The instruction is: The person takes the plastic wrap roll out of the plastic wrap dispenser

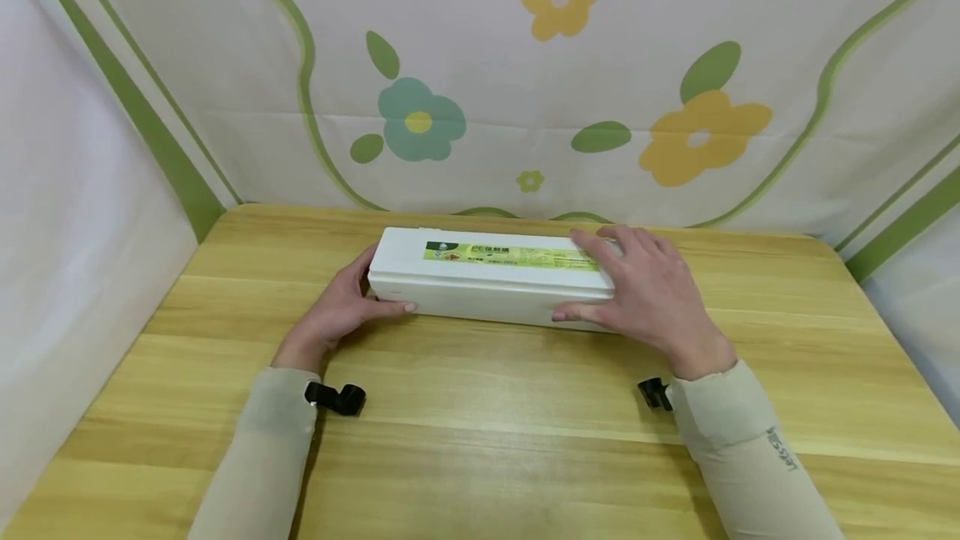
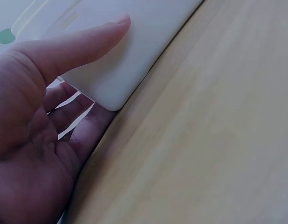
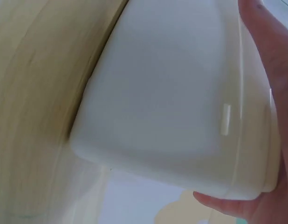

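A long white plastic cling film box (image 1: 480,300) lies lengthwise across the table, its lid down and a green and yellow label (image 1: 517,257) on top. At its left end my left hand (image 1: 341,302) holds it, thumb along the front face and fingers around the end and behind. In the left wrist view that thumb (image 2: 88,44) lies flat on the box wall. My right hand (image 1: 660,294) grips the right end, thumb on the front and fingers over the lid toward the back edge. The right wrist view shows the box's end wall (image 3: 158,93) close up.
The wooden table (image 1: 480,440) reaches to a white curtain (image 1: 495,65) printed with flowers, hanging right behind its back edge. More curtain hangs at both sides. Black wrist camera mounts (image 1: 337,398) stick out from both sleeves over the table.
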The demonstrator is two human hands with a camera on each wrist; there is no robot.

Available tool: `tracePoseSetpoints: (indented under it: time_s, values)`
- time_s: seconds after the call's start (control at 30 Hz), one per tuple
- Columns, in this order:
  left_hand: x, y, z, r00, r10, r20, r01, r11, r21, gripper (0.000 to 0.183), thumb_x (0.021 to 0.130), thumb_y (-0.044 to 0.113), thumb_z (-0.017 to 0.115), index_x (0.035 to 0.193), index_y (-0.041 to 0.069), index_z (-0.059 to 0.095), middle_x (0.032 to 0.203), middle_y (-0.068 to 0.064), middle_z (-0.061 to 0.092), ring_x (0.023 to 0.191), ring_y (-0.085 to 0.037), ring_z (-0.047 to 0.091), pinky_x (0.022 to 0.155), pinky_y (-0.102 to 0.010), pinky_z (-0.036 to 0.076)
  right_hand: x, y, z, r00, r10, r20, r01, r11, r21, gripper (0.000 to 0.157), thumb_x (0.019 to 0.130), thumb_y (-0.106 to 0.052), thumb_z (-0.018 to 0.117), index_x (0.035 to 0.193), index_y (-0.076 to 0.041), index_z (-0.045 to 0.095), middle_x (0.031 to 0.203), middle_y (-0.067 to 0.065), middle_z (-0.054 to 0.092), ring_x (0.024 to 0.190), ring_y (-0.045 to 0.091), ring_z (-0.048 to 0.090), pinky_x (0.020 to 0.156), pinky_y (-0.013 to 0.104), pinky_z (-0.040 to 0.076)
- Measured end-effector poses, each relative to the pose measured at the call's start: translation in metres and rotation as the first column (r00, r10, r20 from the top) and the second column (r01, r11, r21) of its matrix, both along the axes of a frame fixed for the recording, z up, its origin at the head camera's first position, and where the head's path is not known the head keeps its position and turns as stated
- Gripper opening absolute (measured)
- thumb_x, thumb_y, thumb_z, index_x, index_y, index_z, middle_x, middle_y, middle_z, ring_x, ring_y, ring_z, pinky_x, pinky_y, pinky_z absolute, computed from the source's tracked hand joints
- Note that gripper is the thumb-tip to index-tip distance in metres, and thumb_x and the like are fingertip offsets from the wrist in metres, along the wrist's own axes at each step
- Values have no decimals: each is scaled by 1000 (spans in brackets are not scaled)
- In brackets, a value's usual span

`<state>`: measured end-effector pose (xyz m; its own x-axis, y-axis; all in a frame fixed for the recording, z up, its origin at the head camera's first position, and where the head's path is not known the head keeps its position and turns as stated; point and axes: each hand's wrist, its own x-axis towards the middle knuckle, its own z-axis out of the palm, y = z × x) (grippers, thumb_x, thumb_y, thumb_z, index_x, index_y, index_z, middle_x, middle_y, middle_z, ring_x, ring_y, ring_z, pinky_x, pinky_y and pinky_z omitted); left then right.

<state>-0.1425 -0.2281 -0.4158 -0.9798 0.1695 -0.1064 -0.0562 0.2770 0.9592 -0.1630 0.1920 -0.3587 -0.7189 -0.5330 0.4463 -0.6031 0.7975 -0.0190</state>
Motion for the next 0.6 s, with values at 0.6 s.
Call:
tracePoseSetpoints:
  time_s: [0.6]
  values:
    - [0, 2, -4, 1000, 6, -6, -6, 1000, 7, 108, 81, 12, 96, 169, 25, 35, 168, -2, 46, 164, -23, 24, 134, -56, 17, 2, -80, 15, 976, -87, 200, 58, 988, 145, 114, 69, -100, 64, 166, -47, 36, 156, 7, 54, 137, 37, 54, 100, 58, 43]
